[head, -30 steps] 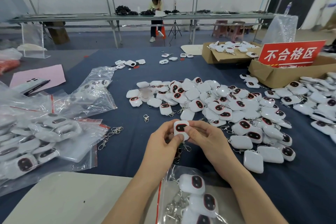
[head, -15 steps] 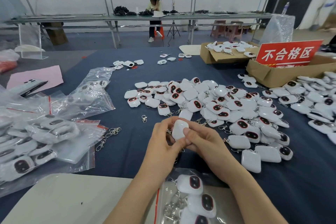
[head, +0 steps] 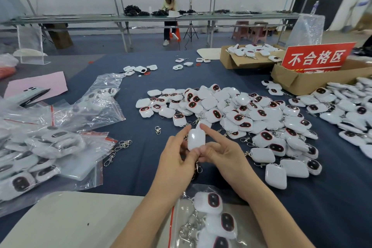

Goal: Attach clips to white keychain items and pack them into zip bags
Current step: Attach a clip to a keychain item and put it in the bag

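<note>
Item 1. White keychain item (head: 196,139): plain side to the camera, held upright above the blue table (head: 141,177), just on the near side of the pile of keychain items (head: 231,110).
Item 2. Left hand (head: 177,159): grasping the white keychain item by its left edge, thumb at the lower corner.
Item 3. Right hand (head: 223,155): gripping the same piece from the right, thumb at its base, index finger straight against its upper right corner.
Item 4. Metal clip (head: 198,169): dangling under the hands, nearer than the pile.
Item 5. Open zip bag (head: 211,217): nearest of all, well this side of the pile, holding several clipped pieces.
Item 6. Loose clip (head: 158,130): just left of the pile's near edge.
Item 7. Filled bags (head: 50,147): well left of the pile.
Item 8. Cardboard box with red sign (head: 316,58): beyond the pile, to its right.
</note>
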Demonstrator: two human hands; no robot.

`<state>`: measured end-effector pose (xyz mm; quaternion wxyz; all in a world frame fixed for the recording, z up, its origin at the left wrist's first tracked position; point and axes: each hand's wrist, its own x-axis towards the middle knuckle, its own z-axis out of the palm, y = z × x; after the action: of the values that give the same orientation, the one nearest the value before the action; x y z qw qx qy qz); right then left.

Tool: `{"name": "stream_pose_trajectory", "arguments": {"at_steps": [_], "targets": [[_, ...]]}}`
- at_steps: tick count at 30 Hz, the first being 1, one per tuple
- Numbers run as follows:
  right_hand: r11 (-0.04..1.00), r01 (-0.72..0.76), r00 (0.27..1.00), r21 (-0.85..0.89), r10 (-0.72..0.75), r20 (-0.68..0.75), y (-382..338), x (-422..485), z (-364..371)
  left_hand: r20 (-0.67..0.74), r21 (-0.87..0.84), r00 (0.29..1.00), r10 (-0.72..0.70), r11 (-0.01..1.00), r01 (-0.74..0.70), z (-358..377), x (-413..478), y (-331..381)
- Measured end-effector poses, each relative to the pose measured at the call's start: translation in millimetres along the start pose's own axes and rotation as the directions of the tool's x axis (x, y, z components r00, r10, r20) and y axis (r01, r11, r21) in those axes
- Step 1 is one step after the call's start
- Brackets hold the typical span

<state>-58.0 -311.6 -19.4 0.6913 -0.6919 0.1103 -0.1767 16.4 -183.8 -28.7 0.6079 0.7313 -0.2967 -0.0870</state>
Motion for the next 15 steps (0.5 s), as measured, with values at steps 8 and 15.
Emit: {"name": "stream_pose_trajectory", "arguments": {"at_steps": [8, 15], "targets": [[0.995, -0.061, 0.996, 0.079, 0.066, -0.065, -3.5, -1.8, 3.4, -0.032, -0.005, 0.999, -0.016, 1.0, 0.016, -1.4, -0.7, 3.5], [0.972, -0.078, 0.973, 0.223, 0.122, -0.195, -9.8, -4.6, 8.2, -0.055, -0.12, 0.995, -0.078, 0.99, 0.071, -0.3, 0.1, 9.5]]}}
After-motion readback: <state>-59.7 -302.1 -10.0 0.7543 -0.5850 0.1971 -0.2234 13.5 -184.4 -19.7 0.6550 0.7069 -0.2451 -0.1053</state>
